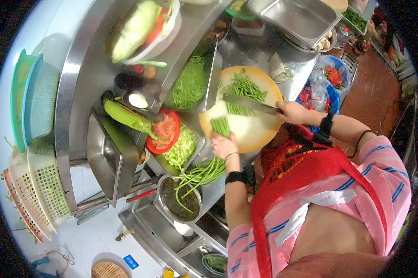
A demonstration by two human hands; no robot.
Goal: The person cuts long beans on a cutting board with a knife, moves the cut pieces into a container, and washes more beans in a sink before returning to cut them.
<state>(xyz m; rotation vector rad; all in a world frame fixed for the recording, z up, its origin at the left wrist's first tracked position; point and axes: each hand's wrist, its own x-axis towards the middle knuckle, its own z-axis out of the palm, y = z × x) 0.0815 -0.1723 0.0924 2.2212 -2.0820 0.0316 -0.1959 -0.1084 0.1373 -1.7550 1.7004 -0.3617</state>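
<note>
My left hand (pixel 224 145) is closed over a bundle of long green beans (pixel 209 170), pressing it on the round cutting board (pixel 260 134). The beans' long ends trail off the board, some into a steel pot (pixel 189 209). My right hand (pixel 292 112) grips the handle of a kitchen knife (pixel 251 104); its wide blade lies across the beans, just beyond the bundle's front end. Cut bean pieces (pixel 246 87) are heaped on the far side of the blade.
Left of the board stand a steel tray of shredded green vegetable (pixel 189 83), a red bowl of orange slices (pixel 165 132) and chopped pale green vegetable (pixel 181 147). A steel pan (pixel 297 18) sits at the back. A blue basin (pixel 331 88) holds bagged red items at right.
</note>
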